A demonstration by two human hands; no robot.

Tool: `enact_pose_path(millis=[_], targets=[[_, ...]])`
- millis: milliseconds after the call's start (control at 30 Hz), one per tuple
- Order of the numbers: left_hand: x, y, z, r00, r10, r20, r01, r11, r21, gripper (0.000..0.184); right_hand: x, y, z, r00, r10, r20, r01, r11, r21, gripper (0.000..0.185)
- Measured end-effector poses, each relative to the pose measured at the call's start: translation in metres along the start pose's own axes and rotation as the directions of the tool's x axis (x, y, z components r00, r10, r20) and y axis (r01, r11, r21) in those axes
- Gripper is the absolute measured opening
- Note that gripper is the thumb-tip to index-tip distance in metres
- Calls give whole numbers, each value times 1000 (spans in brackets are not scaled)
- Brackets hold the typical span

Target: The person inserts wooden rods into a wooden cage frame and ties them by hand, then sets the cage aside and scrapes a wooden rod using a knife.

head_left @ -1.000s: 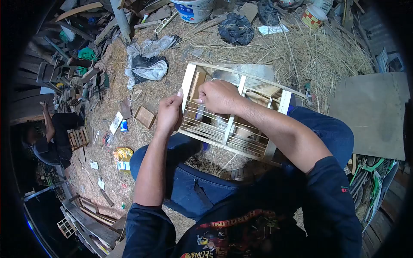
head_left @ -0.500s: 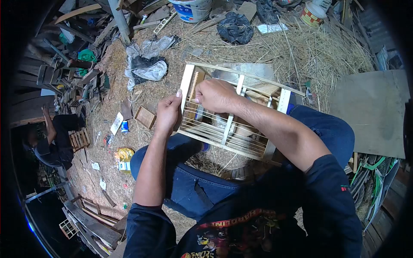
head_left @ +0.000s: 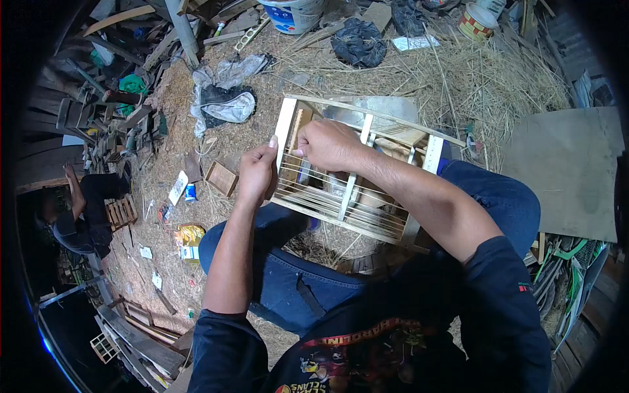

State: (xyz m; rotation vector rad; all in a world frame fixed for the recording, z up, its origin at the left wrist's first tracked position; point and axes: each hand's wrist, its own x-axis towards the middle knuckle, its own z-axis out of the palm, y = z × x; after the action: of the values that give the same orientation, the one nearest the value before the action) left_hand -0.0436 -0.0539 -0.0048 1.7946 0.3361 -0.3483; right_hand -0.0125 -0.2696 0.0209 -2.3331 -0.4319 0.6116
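Across my lap rests a wooden cage frame (head_left: 285, 128), tilted, with thin bamboo sticks (head_left: 314, 194) running lengthwise along its near side. A crossbar (head_left: 347, 196) divides it in the middle, and small holes dot its right end board (head_left: 432, 154). My left hand (head_left: 255, 173) is closed around the left end board, thumb up along its edge. Inside that same end, my right hand (head_left: 329, 145) is closed in a pinch at a thin stick; its fingertips are partly hidden. The right forearm passes over the frame's right half.
Straw and shavings cover the ground. To the left are a small wooden box (head_left: 221, 178), a blue can (head_left: 190, 192) and a yellow packet (head_left: 190, 236). Another person (head_left: 82, 213) sits far left. A flat board (head_left: 563, 170) lies right; a bucket (head_left: 291, 16) and black bag (head_left: 358, 42) are ahead.
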Motion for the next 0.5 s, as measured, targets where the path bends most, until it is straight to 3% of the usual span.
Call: enact_pose_path(millis=[67, 167, 367, 433, 500], targets=[[-3, 4, 2, 1000, -15, -5, 15, 1000, 1, 44, 0, 1, 1, 1000, 4, 10, -4, 1000, -1, 21], [-3, 3, 2, 1000, -16, -11, 16, 1000, 1, 43, 2, 6, 8, 993, -51, -103, 58, 996, 67, 22], [0, 0, -2, 999, -42, 8, 42, 999, 4, 42, 2, 4, 5, 996, -50, -79, 56, 996, 68, 27], [0, 1, -2, 999, -39, 14, 38, 999, 26, 42, 0, 0, 0, 1000, 2, 22, -3, 1000, 19, 22], [-2, 4, 0, 999, -49, 6, 49, 999, 0, 43, 0, 0, 0, 1000, 5, 22, -6, 1000, 27, 22]])
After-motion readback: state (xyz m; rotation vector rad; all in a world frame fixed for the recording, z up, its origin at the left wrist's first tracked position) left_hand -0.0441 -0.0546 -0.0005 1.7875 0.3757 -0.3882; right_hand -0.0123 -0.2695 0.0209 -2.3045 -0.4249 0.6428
